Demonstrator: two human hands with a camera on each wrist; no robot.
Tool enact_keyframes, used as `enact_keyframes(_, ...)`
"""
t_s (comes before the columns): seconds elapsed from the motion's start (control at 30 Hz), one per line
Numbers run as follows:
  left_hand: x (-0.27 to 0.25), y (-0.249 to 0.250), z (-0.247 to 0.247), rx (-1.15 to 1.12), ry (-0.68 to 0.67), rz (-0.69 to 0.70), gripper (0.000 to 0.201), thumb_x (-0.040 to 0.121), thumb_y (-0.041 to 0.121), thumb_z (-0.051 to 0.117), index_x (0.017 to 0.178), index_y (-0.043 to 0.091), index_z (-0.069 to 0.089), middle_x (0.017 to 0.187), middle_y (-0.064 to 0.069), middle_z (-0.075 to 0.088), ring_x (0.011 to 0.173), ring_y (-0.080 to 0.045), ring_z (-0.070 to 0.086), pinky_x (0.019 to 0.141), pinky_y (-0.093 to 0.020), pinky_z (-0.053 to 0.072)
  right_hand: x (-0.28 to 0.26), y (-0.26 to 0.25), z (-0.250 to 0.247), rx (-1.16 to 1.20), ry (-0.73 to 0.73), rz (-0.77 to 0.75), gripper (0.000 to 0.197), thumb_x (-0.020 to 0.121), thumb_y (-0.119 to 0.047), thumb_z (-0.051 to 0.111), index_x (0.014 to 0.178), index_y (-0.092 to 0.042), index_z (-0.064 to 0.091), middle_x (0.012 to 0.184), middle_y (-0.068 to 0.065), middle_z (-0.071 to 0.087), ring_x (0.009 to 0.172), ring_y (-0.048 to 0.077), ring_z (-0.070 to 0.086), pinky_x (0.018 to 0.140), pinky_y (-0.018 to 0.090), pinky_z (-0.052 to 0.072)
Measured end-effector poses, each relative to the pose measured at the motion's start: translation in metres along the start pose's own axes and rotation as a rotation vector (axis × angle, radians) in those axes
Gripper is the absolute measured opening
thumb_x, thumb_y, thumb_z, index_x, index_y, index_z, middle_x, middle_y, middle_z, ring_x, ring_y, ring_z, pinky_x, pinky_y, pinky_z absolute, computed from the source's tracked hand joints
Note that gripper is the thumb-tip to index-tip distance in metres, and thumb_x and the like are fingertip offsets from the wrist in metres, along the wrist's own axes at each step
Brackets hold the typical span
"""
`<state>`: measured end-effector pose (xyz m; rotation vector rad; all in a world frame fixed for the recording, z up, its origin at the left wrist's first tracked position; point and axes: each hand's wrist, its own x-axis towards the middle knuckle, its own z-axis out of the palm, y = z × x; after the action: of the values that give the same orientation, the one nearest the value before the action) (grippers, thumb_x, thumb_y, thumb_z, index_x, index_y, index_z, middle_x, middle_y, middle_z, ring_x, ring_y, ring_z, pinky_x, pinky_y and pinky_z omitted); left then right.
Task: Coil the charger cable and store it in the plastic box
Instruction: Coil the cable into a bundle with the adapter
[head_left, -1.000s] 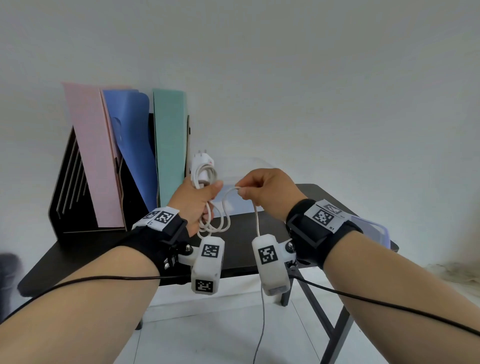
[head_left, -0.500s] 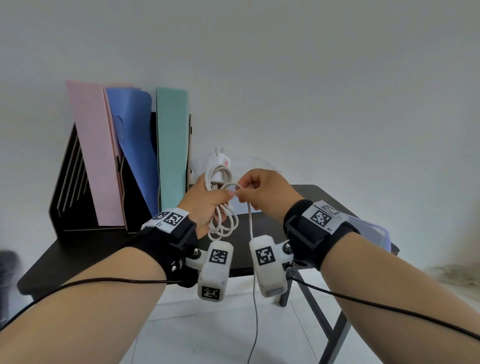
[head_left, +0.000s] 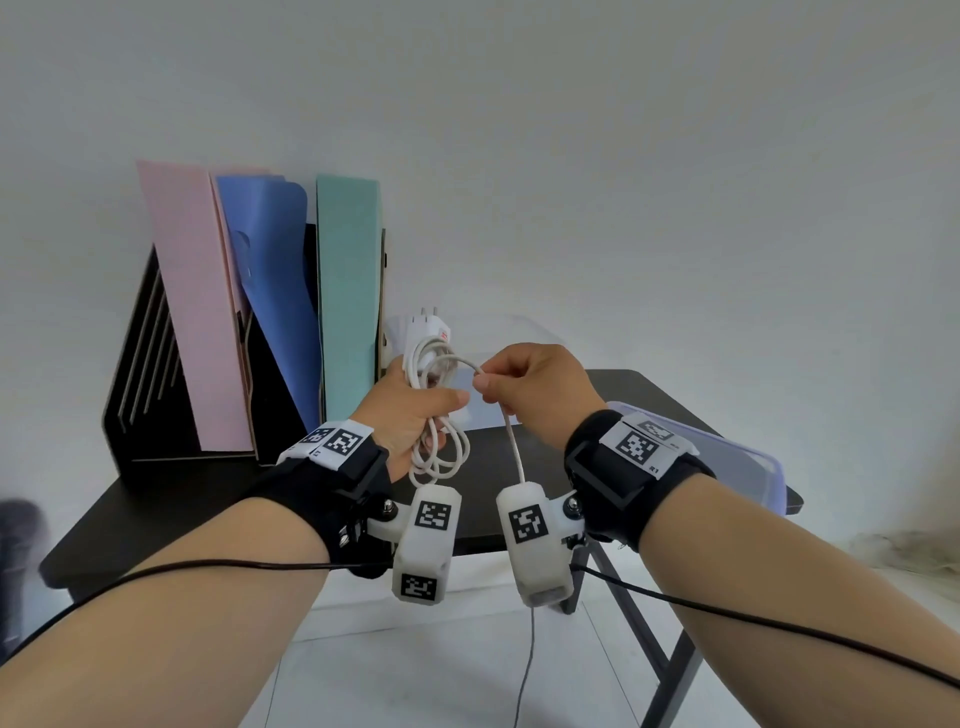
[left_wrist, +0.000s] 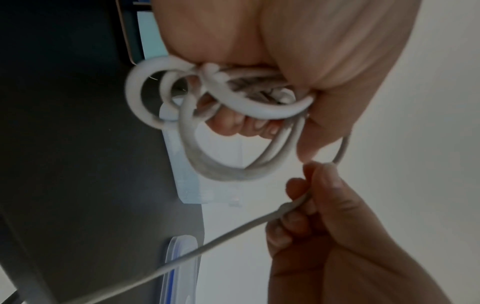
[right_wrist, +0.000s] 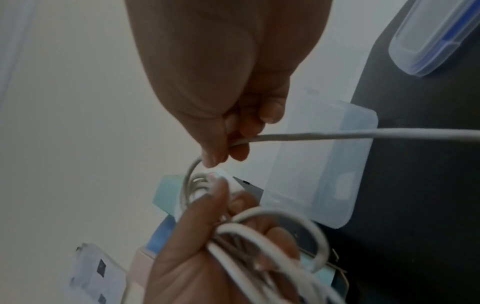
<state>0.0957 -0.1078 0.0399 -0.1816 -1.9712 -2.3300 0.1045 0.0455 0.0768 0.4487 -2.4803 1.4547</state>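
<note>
Dark table (head_left: 639, 395): one cable (head_left: 439, 457), two hands.

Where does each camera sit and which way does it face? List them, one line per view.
Head: worn on the head, looking forward and down; both forearms, left hand, right hand, table.
Left wrist: on the left wrist, looking along the fingers at the coiled cable; the right hand also shows.
Right wrist: on the right wrist, looking along the fingers pinching the cable; the left hand below.
Shared: both wrist views show the plastic box.
</note>
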Motion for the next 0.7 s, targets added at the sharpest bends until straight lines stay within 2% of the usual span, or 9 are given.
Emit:
enact_keyframes(0.13, -0.005, 0.001, 0.005, 0.050, -0.060, 0.031, 0.031, 0.080, -0.007, 0.061, 0.094, 0.020, 0.056, 0.065, -0.008, 0.048, 0.048, -0.020, 0.047, 0.051, -0.029, 0.044, 0.001, -0.004, 0.007, 0.129, 0.040, 0.016, 0.010, 0.086, -0.017, 0.065, 0.076, -0.015, 0.063, 0.070, 0.003, 0.065, 0.054, 0.010, 0.051, 0.057, 0.024, 0.047)
enact_keyframes(0.23, -0.004, 0.002, 0.007, 0.050, -0.086, 0.051, 0.028, 0.073, -0.003, 0.068, 0.088, 0.021, 0.061, 0.066, -0.006, 0.057, 0.053, -0.023, 0.053, 0.059, -0.034, 0.047, 0.002, -0.006, 0.008, 0.214, 0.038, 0.013, 0.013, 0.087, -0.013, 0.064, 0.075, -0.012, 0.060, 0.070, 0.012, 0.062, 0.053, 0.013, 0.051, 0.054, 0.025, 0.048)
enact_keyframes(0.3, -0.006, 0.003, 0.008, 0.022, -0.125, 0.040, 0.030, 0.064, 0.004, 0.069, 0.089, 0.018, 0.064, 0.072, -0.008, 0.064, 0.061, -0.025, 0.058, 0.065, -0.037, 0.048, 0.003, -0.006, 0.008, 0.237, 0.032, 0.013, 0.013, 0.087, -0.011, 0.064, 0.075, -0.011, 0.058, 0.064, 0.009, 0.060, 0.053, 0.014, 0.051, 0.055, 0.026, 0.049)
enact_keyframes(0.37, -0.007, 0.003, 0.009, -0.004, -0.163, 0.035, 0.033, 0.063, 0.002, 0.068, 0.093, 0.016, 0.065, 0.076, -0.009, 0.068, 0.067, -0.026, 0.062, 0.068, -0.036, 0.051, 0.003, -0.005, 0.008, 0.240, 0.031, 0.017, 0.012, 0.087, -0.011, 0.064, 0.076, -0.010, 0.058, 0.058, 0.005, 0.058, 0.052, 0.014, 0.053, 0.056, 0.027, 0.051)
enact_keyframes(0.47, -0.009, 0.003, 0.010, -0.017, -0.179, 0.041, 0.031, 0.075, -0.012, 0.063, 0.091, 0.014, 0.064, 0.069, -0.002, 0.070, 0.063, -0.016, 0.066, 0.057, -0.027, 0.053, 0.004, -0.004, 0.009, 0.254, 0.027, 0.027, 0.012, 0.087, -0.011, 0.065, 0.077, -0.009, 0.058, 0.057, 0.005, 0.059, 0.049, 0.012, 0.055, 0.056, 0.025, 0.053)
enact_keyframes(0.53, -0.009, 0.002, 0.010, 0.011, -0.160, 0.047, 0.034, 0.079, -0.016, 0.059, 0.089, 0.016, 0.064, 0.066, 0.001, 0.069, 0.061, -0.013, 0.065, 0.056, -0.025, 0.051, 0.004, -0.003, 0.010, 0.289, 0.019, 0.031, 0.012, 0.086, -0.009, 0.065, 0.077, -0.010, 0.057, 0.059, 0.005, 0.059, 0.049, 0.011, 0.055, 0.053, 0.023, 0.052)
enact_keyframes(0.6, -0.009, 0.001, 0.011, 0.009, -0.138, 0.044, 0.034, 0.080, -0.015, 0.059, 0.089, 0.017, 0.063, 0.066, -0.001, 0.067, 0.061, -0.015, 0.064, 0.060, -0.029, 0.052, 0.003, -0.003, 0.010, 0.299, 0.021, 0.027, 0.013, 0.085, -0.009, 0.066, 0.076, -0.013, 0.057, 0.063, 0.003, 0.059, 0.052, 0.010, 0.056, 0.050, 0.020, 0.049)
enact_keyframes(0.7, -0.008, 0.001, 0.014, -0.021, -0.090, 0.028, 0.026, 0.083, -0.011, 0.057, 0.088, 0.014, 0.060, 0.057, -0.002, 0.064, 0.053, -0.016, 0.062, 0.065, -0.038, 0.054, 0.001, 0.001, 0.009, 0.272, 0.043, 0.046, 0.011, 0.087, -0.019, 0.065, 0.080, -0.013, 0.058, 0.070, 0.001, 0.062, 0.059, 0.009, 0.055, 0.054, 0.018, 0.045)
